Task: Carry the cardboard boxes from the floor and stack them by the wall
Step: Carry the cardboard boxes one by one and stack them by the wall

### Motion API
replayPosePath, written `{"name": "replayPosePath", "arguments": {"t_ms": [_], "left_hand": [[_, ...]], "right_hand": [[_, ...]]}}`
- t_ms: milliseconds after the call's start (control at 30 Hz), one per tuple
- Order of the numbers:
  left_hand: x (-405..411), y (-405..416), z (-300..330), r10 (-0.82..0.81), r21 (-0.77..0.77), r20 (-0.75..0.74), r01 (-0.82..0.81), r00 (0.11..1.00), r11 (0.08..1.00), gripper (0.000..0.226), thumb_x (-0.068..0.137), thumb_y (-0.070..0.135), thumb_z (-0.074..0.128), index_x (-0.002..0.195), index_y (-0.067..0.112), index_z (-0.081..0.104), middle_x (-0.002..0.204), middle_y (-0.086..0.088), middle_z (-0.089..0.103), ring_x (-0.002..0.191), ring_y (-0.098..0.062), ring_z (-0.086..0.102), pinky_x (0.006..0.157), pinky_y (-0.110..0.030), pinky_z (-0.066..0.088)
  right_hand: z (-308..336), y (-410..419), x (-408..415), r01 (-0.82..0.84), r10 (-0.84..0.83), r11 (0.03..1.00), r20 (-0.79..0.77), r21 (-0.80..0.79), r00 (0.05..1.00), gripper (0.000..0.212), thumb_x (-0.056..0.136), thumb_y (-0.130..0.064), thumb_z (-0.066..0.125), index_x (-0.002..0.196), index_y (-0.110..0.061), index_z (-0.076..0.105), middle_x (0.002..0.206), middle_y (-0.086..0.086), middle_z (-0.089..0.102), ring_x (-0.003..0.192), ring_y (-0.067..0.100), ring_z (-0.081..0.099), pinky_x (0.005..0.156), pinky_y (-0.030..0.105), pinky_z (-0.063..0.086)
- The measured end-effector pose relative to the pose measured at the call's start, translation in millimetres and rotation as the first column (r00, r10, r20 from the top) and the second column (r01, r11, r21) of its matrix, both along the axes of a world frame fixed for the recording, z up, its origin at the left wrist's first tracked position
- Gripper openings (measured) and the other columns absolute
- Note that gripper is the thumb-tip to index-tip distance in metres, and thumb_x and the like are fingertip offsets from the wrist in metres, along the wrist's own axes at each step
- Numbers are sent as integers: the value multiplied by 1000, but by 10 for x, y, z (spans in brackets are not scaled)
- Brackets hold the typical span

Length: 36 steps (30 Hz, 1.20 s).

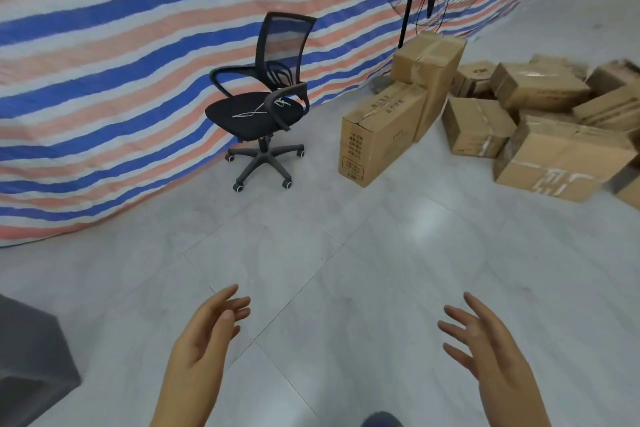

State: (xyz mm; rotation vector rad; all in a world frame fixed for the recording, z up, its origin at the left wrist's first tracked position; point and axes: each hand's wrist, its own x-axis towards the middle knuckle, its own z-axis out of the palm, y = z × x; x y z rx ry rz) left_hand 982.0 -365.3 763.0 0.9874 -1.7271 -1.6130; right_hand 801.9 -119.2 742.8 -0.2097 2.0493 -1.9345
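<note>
Both hands are held out empty over the pale grey tiled floor (311, 288), the left hand (204, 340) and the right hand (485, 350) each with fingers straight and loosely spread, palms turned toward one another. The brown cardboard boxes (540, 114) lie well apart from them, at about one o'clock, a loose heap on the floor. Nearest is an upright brown printed carton (377, 142), its long axis apparently running away toward the blue, white and salmon striped tarpaulin wall (121, 62), though lens warp makes that uncertain. The right hand is nearer the heap. A black mesh office chair (266, 104) stands at twelve o'clock.
</note>
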Motion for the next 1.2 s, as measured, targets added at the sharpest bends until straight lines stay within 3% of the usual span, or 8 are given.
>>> {"name": "replayPosePath", "arguments": {"t_ms": [267,367,500,600,733,967,1067,1200], "left_hand": [[-1353,-743,-177,-44,29,53,43,998,999,32,97,2,41,110,20,64,99,7,73,92,-7,68,77,-16,54],[-2051,-984,-234,2,30,48,-3,999,1000,31,98,6,42,110,23,64,99,5,73,93,-6,68,77,-15,54],[-3039,-1199,-196,-14,22,35,13,999,1000,32,97,3,42,110,23,63,100,6,73,94,-8,68,80,-18,54],[-3746,-1354,-169,-45,-17,56,46,997,999,32,97,5,43,112,25,63,103,11,71,96,-6,67,84,-26,54],[-4432,-1670,-176,-69,-9,104,70,992,998,30,97,9,44,113,29,62,104,14,71,98,-5,66,87,-25,53],[-5635,-2533,-341,-97,-9,227,102,969,995,25,94,31,41,109,38,60,104,7,70,98,-5,65,94,-36,49],[-6332,-3049,-377,-181,-38,264,198,947,979,37,80,48,41,112,39,57,109,9,68,103,-10,63,99,-40,47],[-7306,-3843,-299,-299,-56,287,327,910,943,24,95,28,47,113,39,58,103,16,69,101,1,62,89,-20,47]], "right_hand": [[-208,-638,-1238,33,-36,998,67,59,997,32,98,-8,39,123,-21,53,114,3,64,88,4,68,71,17,55],[-224,-899,-1997,17,-18,996,21,86,1000,32,98,-14,40,125,-26,52,115,0,65,96,13,67,77,22,55],[-78,-1122,-3034,38,-34,995,-48,93,998,30,94,-23,43,120,-33,56,110,-5,69,96,9,68,80,28,56],[-29,-1294,-3756,36,-29,991,-57,126,998,30,97,-19,43,119,-34,56,111,-5,68,95,7,68,79,28,56],[-78,-1607,-4432,11,-7,988,-27,153,1000,31,98,-16,42,119,-35,56,111,-5,68,95,7,68,79,28,56],[-405,-2315,-5407,48,-58,982,54,181,997,32,97,-13,44,119,-32,55,110,-5,67,92,6,68,77,24,57],[-550,-2738,-5916,109,-124,976,70,190,990,31,98,-12,43,123,-27,55,111,-3,67,92,8,68,75,22,56],[-469,-3394,-6704,189,-205,959,54,212,977,31,98,-17,43,127,-24,52,113,-4,65,100,14,66,76,21,57]]}}
